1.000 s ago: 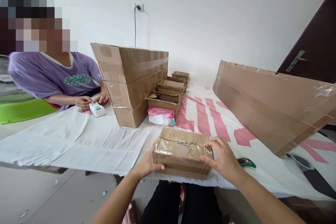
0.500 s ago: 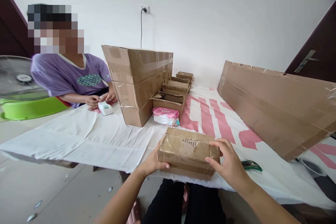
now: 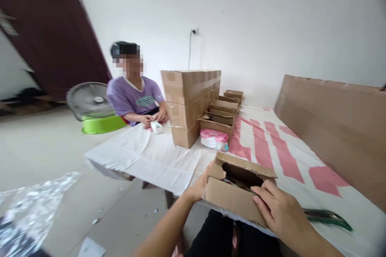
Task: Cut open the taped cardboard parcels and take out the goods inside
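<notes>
A small cardboard box (image 3: 232, 200) sits at the near edge of the table, its top open and a dark hollow showing, with contents too shaded to make out. The left hand (image 3: 199, 185) holds the box's left end, most of its fingers hidden behind the cardboard. The right hand (image 3: 279, 207) grips the near wall towards the right end, fingers bent at the rim of the opening and thumb against the outside. Just right of this hand lies a green utility knife (image 3: 330, 219) on the white tablecloth (image 3: 169, 154), which bears pink patches farther off. Beyond the box stands a pink-and-white wipes pack (image 3: 214, 140), in front of a row of open cartons (image 3: 217, 131) running towards the far wall. Left of that row rises a stack of closed cartons (image 3: 200, 88), three high. A large cardboard sheet (image 3: 331, 128) stands tilted on the right side. On the far left, a person in a purple T-shirt (image 3: 128, 94) has both hands at a small white device (image 3: 157, 127), near a fan (image 3: 89, 100) and a lime-green tub (image 3: 102, 125).
</notes>
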`<state>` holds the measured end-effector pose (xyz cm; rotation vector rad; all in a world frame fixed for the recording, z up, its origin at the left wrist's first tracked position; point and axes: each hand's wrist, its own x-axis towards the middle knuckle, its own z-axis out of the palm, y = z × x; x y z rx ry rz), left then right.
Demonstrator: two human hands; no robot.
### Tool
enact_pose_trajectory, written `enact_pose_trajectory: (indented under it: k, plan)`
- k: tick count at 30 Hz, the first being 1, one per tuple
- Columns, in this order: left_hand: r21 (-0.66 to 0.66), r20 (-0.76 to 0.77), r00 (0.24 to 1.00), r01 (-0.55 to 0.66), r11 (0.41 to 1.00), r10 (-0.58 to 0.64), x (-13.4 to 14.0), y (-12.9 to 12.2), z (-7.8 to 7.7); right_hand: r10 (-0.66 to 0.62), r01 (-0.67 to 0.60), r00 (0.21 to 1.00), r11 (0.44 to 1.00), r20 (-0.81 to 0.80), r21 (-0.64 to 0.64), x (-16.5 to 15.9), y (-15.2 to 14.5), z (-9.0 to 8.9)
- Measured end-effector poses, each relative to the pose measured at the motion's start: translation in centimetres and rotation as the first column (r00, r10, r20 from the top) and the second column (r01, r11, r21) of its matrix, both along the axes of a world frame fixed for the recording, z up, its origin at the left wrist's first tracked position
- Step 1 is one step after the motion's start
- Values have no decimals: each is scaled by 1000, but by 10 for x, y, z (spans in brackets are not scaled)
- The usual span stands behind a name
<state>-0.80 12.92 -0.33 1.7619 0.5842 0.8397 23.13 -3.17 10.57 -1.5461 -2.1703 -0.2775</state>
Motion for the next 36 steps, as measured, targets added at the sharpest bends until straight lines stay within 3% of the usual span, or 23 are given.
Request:
enact_pose_trajectory:
  k: [4, 7, 10, 12, 16, 19, 22, 25, 27, 29, 31, 33, 34, 36]
  plan:
    - [70, 10, 1000, 6, 998, -7, 3, 4, -1, 108, -98, 990, 990, 93, -106, 0, 18, 3]
    - [104, 31, 999, 12, 995, -15, 4, 8, -4, 220, -189, 969, 954, 115, -232, 3, 28, 18]
    - [124, 43, 999, 19, 992, -25, 4, 9, -6, 249, -198, 953, 944, 175, -262, 8, 33, 33]
    - [121, 49, 998, 36, 992, -43, 2, 9, -8, 215, -170, 942, 968, 257, -185, 14, 35, 40]
    - [33, 55, 995, 78, 996, -79, -1, 8, -12, 0, -24, 899, 999, 439, 49, 36, 36, 38]
    - [-9, 33, 997, 72, 997, -72, -1, 6, -12, -54, 73, 900, 997, 433, -28, 57, 35, 22]
    - [-2, 15, 997, 80, 997, -80, -2, 4, -5, -61, 112, 957, 980, 284, -166, 72, 34, 7]
    - [-25, -37, 988, 151, 988, -152, -11, 2, 10, -65, 108, 974, 976, 216, -190, 75, 35, 2]
    - [-40, -67, 989, 128, 991, -131, -22, 2, 25, -46, 80, 977, 983, 207, -163, 72, 39, 3]
    - [12, -17, 999, -51, 999, 51, -32, -1, 44, -22, 50, 982, 987, 187, -150, 67, 44, 4]
    - [96, 108, 956, -285, 954, 274, -38, -8, 66, -8, 37, 988, 982, 153, -187, 62, 48, 2]
    - [190, 168, 919, -386, 903, 357, -37, -21, 89, 0, 29, 994, 963, 109, -268, 59, 51, -2]
    - [266, 133, 928, -371, 890, 347, -35, -29, 100, -1, 27, 996, 951, 84, -307, 58, 52, -4]
    - [446, -37, 961, -230, 865, 275, -27, -46, 120, -5, 19, 999, 927, 38, -375, 58, 53, -9]
